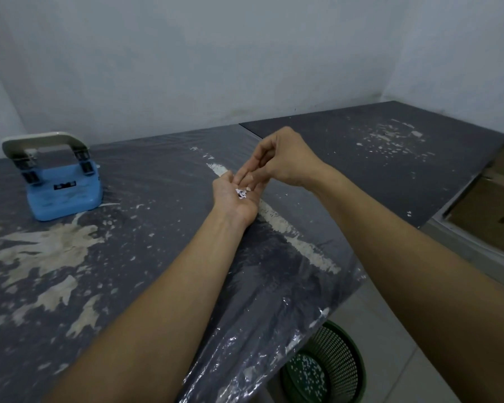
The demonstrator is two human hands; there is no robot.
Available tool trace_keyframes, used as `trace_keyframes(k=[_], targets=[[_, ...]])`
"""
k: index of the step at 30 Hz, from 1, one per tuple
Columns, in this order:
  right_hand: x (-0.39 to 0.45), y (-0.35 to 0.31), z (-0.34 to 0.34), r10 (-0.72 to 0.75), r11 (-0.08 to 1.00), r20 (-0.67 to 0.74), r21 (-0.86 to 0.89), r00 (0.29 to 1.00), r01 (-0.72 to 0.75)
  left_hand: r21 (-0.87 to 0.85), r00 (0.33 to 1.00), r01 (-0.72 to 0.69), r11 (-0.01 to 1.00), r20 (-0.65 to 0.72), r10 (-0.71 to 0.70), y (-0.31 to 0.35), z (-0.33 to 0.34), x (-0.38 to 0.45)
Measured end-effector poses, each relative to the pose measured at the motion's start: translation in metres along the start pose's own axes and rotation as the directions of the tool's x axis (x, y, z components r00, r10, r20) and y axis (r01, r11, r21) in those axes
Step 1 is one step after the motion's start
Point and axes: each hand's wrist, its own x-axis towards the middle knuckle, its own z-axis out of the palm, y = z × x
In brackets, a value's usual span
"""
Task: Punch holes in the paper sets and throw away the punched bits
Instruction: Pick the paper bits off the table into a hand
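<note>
My left hand (237, 197) is held palm up over the dark table, cupping a small heap of white punched paper bits (241, 194). My right hand (282, 157) hovers just above it, fingers pinched together and touching the left fingertips, with a bit or two at its tips. A blue hole punch (63, 189) with a grey handle stands at the far left of the table, well away from both hands. No paper sets are in view.
The table (146, 251) is covered in wrinkled clear plastic with pale worn patches. A green mesh waste basket (326, 370) with white bits inside stands on the floor below the table's right edge. A second dark table (390, 170) and cardboard boxes (495, 199) lie to the right.
</note>
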Motion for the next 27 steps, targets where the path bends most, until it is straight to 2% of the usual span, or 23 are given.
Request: trace_keyframes(k=[4,6,7,10,17,21,24,27], targets=[[-0.009,0.012,-0.004,0.029,0.997,-0.014,0.066,0.999,-0.028,0.017,1.000,-0.011,1.000,-0.022,0.012,-0.004,0.001,0.002],[-0.019,0.023,-0.006,0.082,0.993,-0.091,0.096,0.992,-0.073,0.014,0.999,-0.017,1.000,-0.029,0.017,-0.006,0.002,0.002],[-0.025,0.030,-0.006,0.102,0.994,-0.141,0.058,0.985,-0.095,0.011,0.999,-0.019,1.000,-0.027,0.020,-0.006,0.002,0.002],[-0.052,0.045,-0.004,0.101,0.964,-0.218,-0.218,0.971,-0.150,0.000,1.000,-0.024,1.000,-0.017,0.024,-0.005,-0.001,0.003],[-0.102,0.067,0.036,0.196,0.844,-0.071,-0.495,0.978,-0.205,0.009,1.000,-0.026,1.000,0.003,0.026,-0.006,-0.003,0.004],[-0.092,0.067,0.043,0.248,0.842,-0.024,-0.490,0.968,-0.228,0.021,1.000,-0.028,0.999,0.012,0.028,-0.004,-0.004,0.004],[-0.081,0.071,0.040,0.226,0.877,0.036,-0.442,0.973,-0.188,0.020,0.999,-0.030,0.999,0.013,0.029,-0.003,-0.004,0.004],[-0.074,0.078,0.030,0.214,0.929,-0.019,-0.305,0.977,-0.209,0.013,0.999,-0.036,0.999,0.012,0.036,-0.002,-0.004,0.005]])
